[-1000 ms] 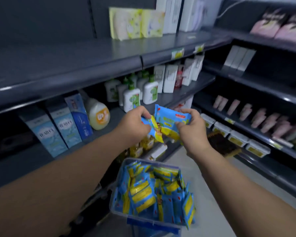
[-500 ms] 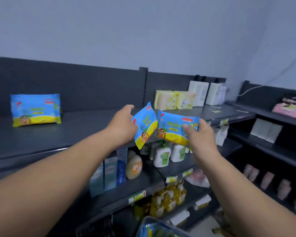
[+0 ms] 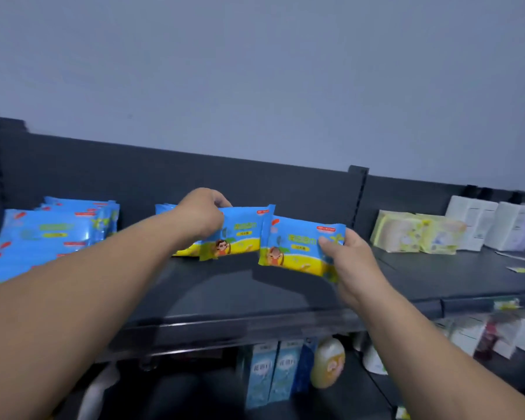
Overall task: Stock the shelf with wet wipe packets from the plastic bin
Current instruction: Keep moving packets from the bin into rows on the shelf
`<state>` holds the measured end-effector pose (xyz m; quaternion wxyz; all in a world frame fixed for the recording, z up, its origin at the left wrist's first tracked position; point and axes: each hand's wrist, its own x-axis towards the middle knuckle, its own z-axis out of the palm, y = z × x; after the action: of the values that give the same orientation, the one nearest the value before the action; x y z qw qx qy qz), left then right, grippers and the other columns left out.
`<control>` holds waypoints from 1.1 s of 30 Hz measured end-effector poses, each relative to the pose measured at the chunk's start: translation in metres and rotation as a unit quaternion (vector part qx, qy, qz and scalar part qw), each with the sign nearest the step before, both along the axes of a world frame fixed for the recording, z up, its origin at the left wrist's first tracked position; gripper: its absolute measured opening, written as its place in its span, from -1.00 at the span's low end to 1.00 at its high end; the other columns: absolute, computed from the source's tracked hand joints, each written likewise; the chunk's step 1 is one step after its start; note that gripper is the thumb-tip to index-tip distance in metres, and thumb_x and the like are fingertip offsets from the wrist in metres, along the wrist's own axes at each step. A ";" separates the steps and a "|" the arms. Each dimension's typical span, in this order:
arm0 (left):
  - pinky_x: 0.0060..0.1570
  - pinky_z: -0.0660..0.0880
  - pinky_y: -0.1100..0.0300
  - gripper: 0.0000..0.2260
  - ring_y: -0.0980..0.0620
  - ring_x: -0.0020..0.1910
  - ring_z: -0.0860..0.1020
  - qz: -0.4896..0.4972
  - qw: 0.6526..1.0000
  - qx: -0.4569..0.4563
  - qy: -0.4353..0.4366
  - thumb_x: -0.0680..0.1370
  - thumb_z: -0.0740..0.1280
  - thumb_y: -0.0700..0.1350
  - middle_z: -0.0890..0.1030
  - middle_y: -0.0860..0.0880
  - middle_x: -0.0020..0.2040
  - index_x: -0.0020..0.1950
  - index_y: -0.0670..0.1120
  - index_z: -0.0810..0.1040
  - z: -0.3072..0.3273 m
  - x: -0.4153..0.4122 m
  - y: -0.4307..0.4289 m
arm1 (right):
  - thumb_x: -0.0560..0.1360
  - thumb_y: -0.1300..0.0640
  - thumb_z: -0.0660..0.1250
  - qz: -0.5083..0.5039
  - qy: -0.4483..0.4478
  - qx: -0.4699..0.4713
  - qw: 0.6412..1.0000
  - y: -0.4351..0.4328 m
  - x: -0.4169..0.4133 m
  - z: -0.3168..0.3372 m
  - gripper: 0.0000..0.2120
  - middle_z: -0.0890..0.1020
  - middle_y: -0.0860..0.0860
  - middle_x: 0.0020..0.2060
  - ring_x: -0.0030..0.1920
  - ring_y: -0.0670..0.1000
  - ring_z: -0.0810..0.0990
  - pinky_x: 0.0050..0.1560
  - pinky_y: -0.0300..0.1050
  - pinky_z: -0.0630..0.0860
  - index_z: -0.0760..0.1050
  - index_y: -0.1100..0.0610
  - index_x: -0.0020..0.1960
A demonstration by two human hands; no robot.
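Note:
My left hand (image 3: pixel 201 214) grips a blue and yellow wet wipe packet (image 3: pixel 240 234) upright at the back of the dark top shelf (image 3: pixel 225 292), in front of another packet standing there. My right hand (image 3: pixel 350 262) pinches a second blue and yellow packet (image 3: pixel 297 244) by its right end, just right of the first and slightly above the shelf surface. A stack of the same wet wipe packets (image 3: pixel 49 234) lies at the shelf's left. The plastic bin is out of view.
Pale yellow-green packs (image 3: pixel 419 231) and white boxes (image 3: pixel 485 225) stand on the top shelf to the right, with small paper tags (image 3: pixel 522 269) lying near them. On the shelf below are light blue cartons (image 3: pixel 273 374) and a yellow bottle (image 3: pixel 328 363).
Both hands have risen from the bin up to the top shelf with a packet each. The view has swung up and left, showing the stack on the left.

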<state>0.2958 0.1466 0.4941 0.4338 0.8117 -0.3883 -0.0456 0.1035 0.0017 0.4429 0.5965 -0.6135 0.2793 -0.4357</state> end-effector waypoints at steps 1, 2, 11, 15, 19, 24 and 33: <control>-0.30 0.44 0.20 -0.70 -0.02 -0.19 0.52 0.006 1.000 0.014 0.000 0.49 0.21 -0.37 0.60 -0.06 -0.13 -0.03 -0.01 0.59 0.000 0.013 0.003 | 0.56 0.27 0.29 0.020 0.008 0.007 1.000 0.000 0.013 -0.001 -0.87 0.70 0.10 -0.03 -0.04 0.14 0.70 0.04 0.17 0.61 0.51 0.13 0.10; -0.31 0.43 0.20 -0.70 -0.01 -0.21 0.51 0.013 1.000 0.027 -0.001 0.50 0.22 -0.36 0.58 -0.05 -0.15 -0.03 0.01 0.59 0.000 0.026 0.004 | 0.57 0.26 0.28 0.040 0.015 0.011 0.999 0.001 0.026 -0.002 -0.86 0.71 0.09 -0.04 -0.04 0.13 0.70 0.04 0.17 0.61 0.51 0.14 0.11; -0.45 0.34 0.26 -0.74 0.04 -0.37 0.42 0.012 0.990 0.143 -0.003 0.51 0.29 -0.33 0.48 -0.02 -0.28 0.09 -0.04 0.60 -0.014 0.106 0.006 | 0.57 0.30 0.25 0.138 0.062 0.077 0.985 0.014 0.132 -0.025 -0.82 0.71 0.09 -0.03 -0.05 0.10 0.70 0.03 0.09 0.62 0.48 0.17 0.16; -0.25 0.42 0.26 -0.70 0.02 -0.13 0.48 0.016 0.982 0.185 -0.029 0.55 0.26 -0.32 0.57 -0.06 0.13 0.19 -0.04 0.57 -0.019 0.125 0.002 | 0.53 0.35 0.28 0.130 0.103 0.065 0.984 0.016 0.165 -0.035 -0.82 0.70 0.09 -0.05 -0.09 0.08 0.70 0.02 0.07 0.62 0.50 0.13 0.07; -0.12 0.41 0.22 -0.69 -0.01 0.00 0.48 0.029 0.978 0.201 -0.056 0.55 0.19 -0.33 0.54 -0.05 0.21 0.18 -0.05 0.58 -0.021 0.134 -0.004 | 0.50 0.36 0.33 0.121 0.132 0.039 0.983 0.019 0.186 -0.035 -0.83 0.70 0.09 -0.08 -0.12 0.07 0.70 -0.08 -0.01 0.64 0.50 0.12 -0.01; -0.21 0.41 0.19 -0.77 -0.07 -0.12 0.46 0.043 0.979 0.189 -0.063 0.53 0.18 -0.34 0.52 -0.08 -0.02 0.05 -0.13 0.57 -0.022 0.148 -0.010 | 0.47 0.37 0.38 0.110 0.139 -0.013 0.984 0.021 0.196 -0.031 -0.83 0.68 -0.01 -0.19 -0.28 -0.08 0.67 -0.30 -0.22 0.59 0.51 0.14 -0.05; -0.23 0.36 0.12 -0.81 -0.07 -0.21 0.39 0.044 0.985 0.159 -0.050 0.47 0.18 -0.26 0.36 -0.09 0.11 0.03 -0.05 0.42 -0.034 0.147 -0.007 | 0.35 0.28 0.53 0.072 0.174 -0.084 0.979 0.027 0.201 -0.044 -0.67 0.66 -0.07 -0.13 -0.11 -0.06 0.67 0.01 -0.03 0.62 0.44 0.05 -0.04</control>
<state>0.4426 0.1398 0.4598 0.2811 0.8879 -0.3613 -0.0467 0.3040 0.0288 0.3991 0.5149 -0.7461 0.2969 -0.3001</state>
